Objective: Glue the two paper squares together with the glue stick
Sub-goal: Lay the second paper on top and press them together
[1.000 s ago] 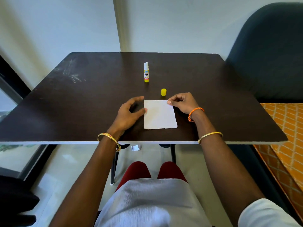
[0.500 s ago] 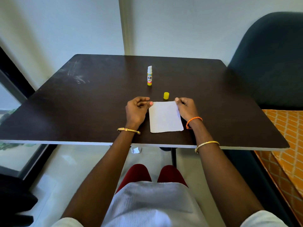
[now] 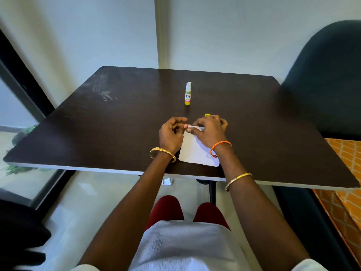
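Near the front edge of the dark table (image 3: 263, 122), your two hands meet over the far left corner of the white paper (image 3: 195, 153), which lies flat on the tabletop as what looks like a single stack; whether both squares are there, one on the other, cannot be told from this view. Your left hand (image 3: 172, 133) has its thumb and fingers curled in at that corner, and your right hand (image 3: 210, 132) lies across the far edge with a fingertip pressed down beside it; whether either hand actually pinches the sheet or only presses on it cannot be told. Well beyond your hands the glue stick (image 3: 188, 93) stands upright and uncapped, with its white tip exposed, and its yellow cap (image 3: 207, 115) peeks out just behind your right knuckles. Judging from the open stick set aside and the paper under your fingers, you are probably at the pressing or aligning step, working the corner so the layers match. Next you would likely want to smooth firmly from that corner across the sheet, keeping the edges lined up, and then recap the stick.
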